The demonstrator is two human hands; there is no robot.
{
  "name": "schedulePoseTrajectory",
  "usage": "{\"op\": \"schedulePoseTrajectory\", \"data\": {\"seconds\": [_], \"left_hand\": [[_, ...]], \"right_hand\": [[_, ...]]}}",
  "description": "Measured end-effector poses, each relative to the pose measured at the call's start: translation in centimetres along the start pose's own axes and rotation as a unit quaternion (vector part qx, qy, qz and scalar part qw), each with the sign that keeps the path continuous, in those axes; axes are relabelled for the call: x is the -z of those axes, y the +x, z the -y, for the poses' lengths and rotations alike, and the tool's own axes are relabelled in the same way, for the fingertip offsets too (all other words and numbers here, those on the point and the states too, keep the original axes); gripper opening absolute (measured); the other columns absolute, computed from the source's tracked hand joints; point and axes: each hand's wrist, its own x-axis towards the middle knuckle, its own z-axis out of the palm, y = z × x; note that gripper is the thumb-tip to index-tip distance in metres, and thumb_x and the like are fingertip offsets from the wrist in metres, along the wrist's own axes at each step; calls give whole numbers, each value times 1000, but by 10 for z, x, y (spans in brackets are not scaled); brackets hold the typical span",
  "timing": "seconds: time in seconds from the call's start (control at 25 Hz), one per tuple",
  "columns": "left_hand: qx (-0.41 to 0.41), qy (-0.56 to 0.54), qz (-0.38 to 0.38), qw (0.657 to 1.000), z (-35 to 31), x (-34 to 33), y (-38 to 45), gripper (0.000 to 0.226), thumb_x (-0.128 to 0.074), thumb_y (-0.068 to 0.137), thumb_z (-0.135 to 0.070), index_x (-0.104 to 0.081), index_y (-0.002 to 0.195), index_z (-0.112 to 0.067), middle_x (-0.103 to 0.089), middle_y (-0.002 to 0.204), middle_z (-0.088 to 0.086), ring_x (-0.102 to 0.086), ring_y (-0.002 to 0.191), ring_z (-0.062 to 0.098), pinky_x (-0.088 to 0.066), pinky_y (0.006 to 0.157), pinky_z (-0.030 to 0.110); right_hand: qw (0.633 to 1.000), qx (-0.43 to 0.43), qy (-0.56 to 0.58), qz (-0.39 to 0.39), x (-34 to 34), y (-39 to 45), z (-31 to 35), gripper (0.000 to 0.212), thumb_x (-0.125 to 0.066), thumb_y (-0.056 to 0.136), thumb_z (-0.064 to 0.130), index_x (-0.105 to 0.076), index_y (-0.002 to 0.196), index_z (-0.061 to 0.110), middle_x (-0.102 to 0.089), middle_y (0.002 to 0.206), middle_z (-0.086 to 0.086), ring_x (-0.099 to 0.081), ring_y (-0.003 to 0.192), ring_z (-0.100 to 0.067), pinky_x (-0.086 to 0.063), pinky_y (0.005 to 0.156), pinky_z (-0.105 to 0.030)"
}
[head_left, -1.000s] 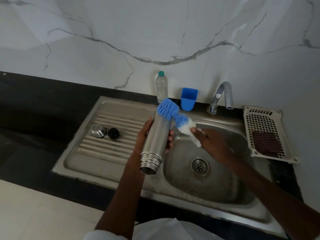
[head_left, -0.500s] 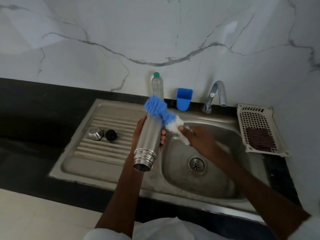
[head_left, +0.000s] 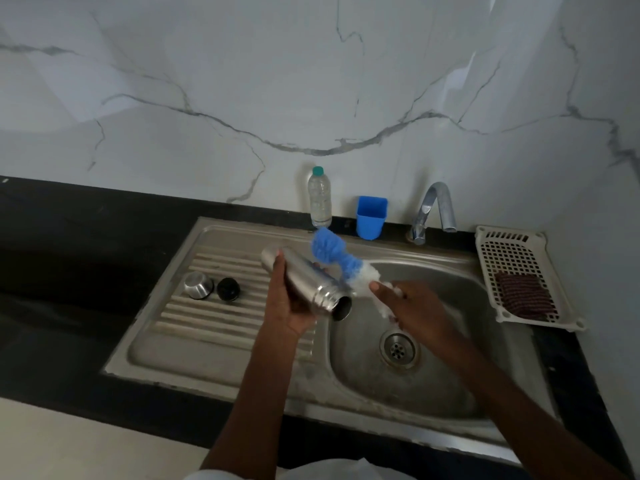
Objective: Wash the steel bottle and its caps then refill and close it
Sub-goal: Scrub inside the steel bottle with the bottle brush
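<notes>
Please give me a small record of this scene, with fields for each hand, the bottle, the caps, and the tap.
left hand: grips the steel bottle
right hand: holds the brush by its handle
bottle: tilted, open mouth toward the basin, no cap on
brush: blue and white bristles beside the bottle, outside it
caps: steel cap and black cap on the drainboard
tap: no water visible

- no words, numbers or signs can be read anywhere.
- the clear plastic bottle (head_left: 319, 199) by the wall shows no label to read.
- the steel bottle (head_left: 304, 282) is plain and shiny.
</notes>
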Motion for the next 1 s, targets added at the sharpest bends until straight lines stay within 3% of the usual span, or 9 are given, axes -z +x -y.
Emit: {"op": "schedulePoseTrajectory", "data": {"seconds": [0.08,0.16,0.28,0.36,0.52,0.6,0.68,0.76,1.0], "left_hand": [[-8,-20,-9,1000,4,1,5,78,-86,82,-38,-51,145,-8,-71,126,23,-68,117,42,-53,98,68],[-11,-1,-4,1000,8,0,6,77,-84,80,-24,-48,146,-8,-66,134,27,-61,125,48,-46,100,77],[-9,24,19,1000,7,-7,10,79,-85,79,-16,-45,146,-10,-64,137,26,-60,127,49,-45,96,80],[9,52,18,998,7,-10,14,81,-88,78,-20,-44,146,-13,-64,136,27,-62,125,50,-48,92,80],[16,94,-12,995,22,-20,14,75,-87,83,-19,-45,146,-20,-62,137,27,-65,119,51,-52,86,78],[-7,27,-61,998,28,-24,14,78,-89,79,-17,-46,144,-17,-62,135,27,-64,119,50,-54,86,76],[-34,-71,-125,989,29,-28,20,89,-94,71,-19,-45,145,-13,-64,132,28,-67,115,48,-59,81,71],[-66,-128,-166,976,26,-30,28,93,-96,69,-22,-45,146,-12,-65,130,27,-69,112,45,-62,76,66],[-95,-130,-212,964,42,-39,23,81,-91,78,-20,-45,144,-15,-65,128,22,-69,110,41,-61,86,64]], "right_hand": [[998,-31,55,-24,5,-7,0,22,-69,96,41,-72,105,20,-72,82,4,-67,57,-7,-52,52,-23],[996,-37,48,-58,12,-9,4,34,-66,99,35,-64,131,25,-70,109,2,-69,73,-10,-53,51,-19],[994,-14,5,-112,21,-11,3,42,-62,101,36,-56,143,35,-66,128,5,-70,88,-9,-64,68,-35],[992,17,-7,-129,20,-14,2,43,-60,102,37,-53,144,41,-67,129,7,-70,91,-8,-65,74,-39],[992,26,-55,-109,12,-19,5,48,-52,106,36,-42,151,47,-65,122,10,-64,86,-2,-45,63,-9],[991,17,-74,-114,9,-17,5,51,-58,103,41,-43,151,46,-63,127,9,-58,82,2,-39,58,-5],[988,19,-84,-127,4,-16,5,55,-64,98,46,-45,149,45,-64,128,9,-58,80,3,-44,63,-8],[983,28,-117,-139,-5,-19,3,54,-64,97,47,-45,148,49,-70,125,6,-64,85,-3,-55,75,-22],[979,19,-148,-138,-24,-40,-15,54,-61,101,42,-41,150,51,-74,118,0,-71,95,-16,-59,86,-39]]}}
